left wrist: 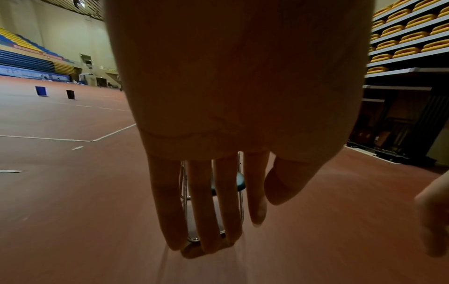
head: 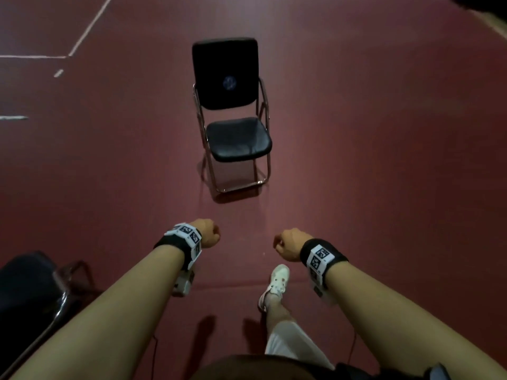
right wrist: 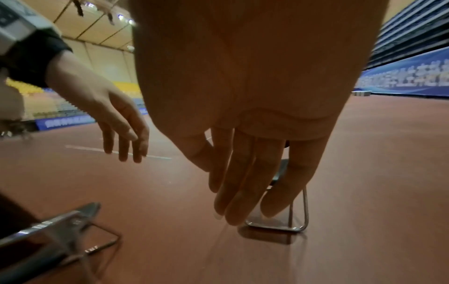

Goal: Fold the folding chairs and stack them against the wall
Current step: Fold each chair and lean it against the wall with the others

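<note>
bare forearms; a black wristband point(head: 175, 244) and another black wristband point(head: 323, 256) carry white marker tags; white sneaker point(head: 278, 279), pale trouser leg point(head: 290, 344).

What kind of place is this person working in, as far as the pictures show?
Most likely an indoor sports arena: a wide red court floor with white line markings, tiers of yellow spectator seats, and a blue banner along the edge.
</note>
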`<action>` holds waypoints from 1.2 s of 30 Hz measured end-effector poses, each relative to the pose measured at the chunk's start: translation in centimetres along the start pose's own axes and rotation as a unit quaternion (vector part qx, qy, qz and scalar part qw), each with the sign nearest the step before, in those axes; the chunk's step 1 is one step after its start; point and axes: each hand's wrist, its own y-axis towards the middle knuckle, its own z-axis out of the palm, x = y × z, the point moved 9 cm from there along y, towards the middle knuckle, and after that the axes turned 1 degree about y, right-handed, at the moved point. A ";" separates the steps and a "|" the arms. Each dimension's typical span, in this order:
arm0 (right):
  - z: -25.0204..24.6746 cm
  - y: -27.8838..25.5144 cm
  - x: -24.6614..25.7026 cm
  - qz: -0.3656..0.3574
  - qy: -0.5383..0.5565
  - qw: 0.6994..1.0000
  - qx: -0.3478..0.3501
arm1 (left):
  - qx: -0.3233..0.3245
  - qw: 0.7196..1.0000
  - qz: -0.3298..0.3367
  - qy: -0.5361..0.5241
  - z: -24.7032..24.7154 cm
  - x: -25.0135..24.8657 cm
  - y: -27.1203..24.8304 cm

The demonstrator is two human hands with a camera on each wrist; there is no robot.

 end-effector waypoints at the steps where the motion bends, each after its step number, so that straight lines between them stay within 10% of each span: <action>1: -1.2 1.9 -1.1 -0.001 -0.005 1.000 0.015 | 0.011 1.000 -0.008 0.004 -1.2 -0.2 1.8; 6: -12.5 11.8 -6.7 -0.005 -0.046 0.999 0.009 | -0.022 0.998 -0.026 -0.056 -11.9 -2.6 11.1; 13: -27.9 26.1 -1.9 -0.120 -0.102 0.987 -0.007 | -0.053 0.984 -0.075 -0.155 -23.3 0.9 21.9; 26: -45.1 50.5 1.7 -0.205 -0.266 0.942 0.014 | -0.028 0.950 -0.142 -0.278 -33.8 10.7 43.6; 36: -51.0 62.6 8.5 -0.358 -0.361 0.861 0.003 | -0.052 0.787 -0.319 -0.526 -33.0 12.8 46.7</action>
